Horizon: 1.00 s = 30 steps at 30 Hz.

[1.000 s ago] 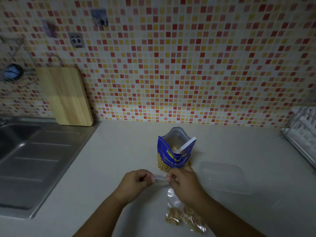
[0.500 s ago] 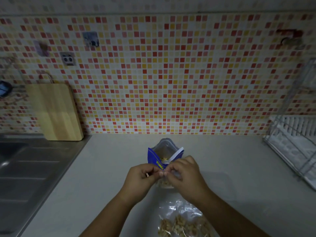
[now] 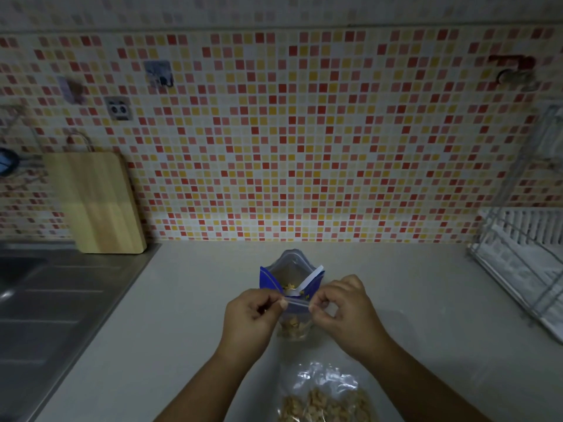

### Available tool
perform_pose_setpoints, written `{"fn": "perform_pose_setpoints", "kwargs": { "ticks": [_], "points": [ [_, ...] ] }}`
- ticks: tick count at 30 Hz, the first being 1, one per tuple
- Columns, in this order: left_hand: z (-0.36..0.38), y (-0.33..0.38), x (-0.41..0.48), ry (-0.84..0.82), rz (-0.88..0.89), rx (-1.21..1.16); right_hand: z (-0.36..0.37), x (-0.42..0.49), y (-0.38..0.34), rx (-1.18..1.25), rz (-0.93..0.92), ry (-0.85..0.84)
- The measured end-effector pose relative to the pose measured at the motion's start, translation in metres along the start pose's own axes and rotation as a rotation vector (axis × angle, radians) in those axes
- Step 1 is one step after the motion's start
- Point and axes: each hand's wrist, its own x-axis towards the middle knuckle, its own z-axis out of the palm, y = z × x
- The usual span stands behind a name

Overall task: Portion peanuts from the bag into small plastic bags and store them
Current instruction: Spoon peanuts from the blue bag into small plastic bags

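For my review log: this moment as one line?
left hand: pinches small bag top | right hand: pinches same top | blue peanut bag: open, behind | second filled bag: lying nearer

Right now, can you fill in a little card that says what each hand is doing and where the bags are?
left hand: pinches the left end of the small bag's top
right hand: pinches the right end
small bag: between both hands, peanuts inside
blue bag: open, upright, behind the hands
filled bag: lying on the counter, nearest us
board: leaning on the wall, far left
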Motion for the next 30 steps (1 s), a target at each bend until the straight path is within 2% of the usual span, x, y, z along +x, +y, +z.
{"fn": "perform_pose_setpoints", "kwargs": {
  "ticks": [7, 12, 16, 21, 23, 25, 28, 30],
  "points": [
    [-0.006, -0.012, -0.003, 0.004, -0.056, -0.071, 0.005, -0.003, 0.002, 0.068, 0.065, -0.068],
    [-0.014, -0.024, -0.013, -0.169, -0.225, -0.204, 0.019, -0.013, 0.004, 0.341, 0.225, -0.255],
    [-0.015, -0.047, -0.028, -0.282, -0.4, -0.206, 0.045, -0.027, 0.015, 0.361, 0.411, -0.339],
    [-0.009, -0.085, -0.053, -0.281, -0.561, -0.052, 0.085, -0.042, 0.029, 0.25, 0.565, -0.419],
    [-0.006, -0.097, -0.058, -0.274, -0.582, 0.061, 0.099, -0.045, 0.035, 0.156, 0.533, -0.436],
    [-0.003, -0.106, -0.059, -0.277, -0.522, 0.23, 0.109, -0.046, 0.034, 0.017, 0.48, -0.433],
    [0.002, -0.112, -0.056, -0.254, -0.397, 0.439, 0.124, -0.049, 0.039, -0.263, 0.275, -0.217],
    [0.005, -0.116, -0.053, -0.225, -0.362, 0.494, 0.13, -0.05, 0.046, -0.376, 0.24, -0.199]
  ]
}}
